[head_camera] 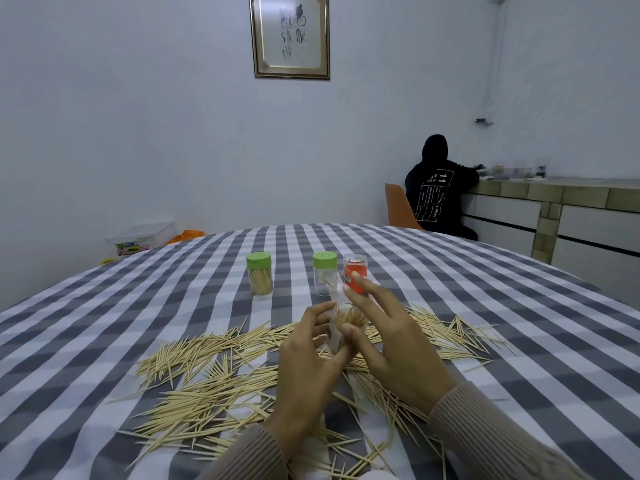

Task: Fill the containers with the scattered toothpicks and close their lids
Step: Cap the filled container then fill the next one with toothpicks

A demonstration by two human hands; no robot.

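Note:
Scattered toothpicks (194,368) cover the near part of the checked table. My left hand (308,362) grips a small clear container (335,336) above them. My right hand (388,337) pinches a bundle of toothpicks (351,318) at the container's mouth, its other fingers stretched out. Farther back stand a green-lidded jar (259,273) full of toothpicks, a second green-lidded jar (325,273) holding only a few, and a clear container with an orange lid inside (355,273), all upright.
The grey and white checked tablecloth (485,306) spans the round table. A person in a black hoodie (438,188) sits on an orange chair (398,206) at a counter at the far right. A plastic box (142,237) lies beyond the table's left edge.

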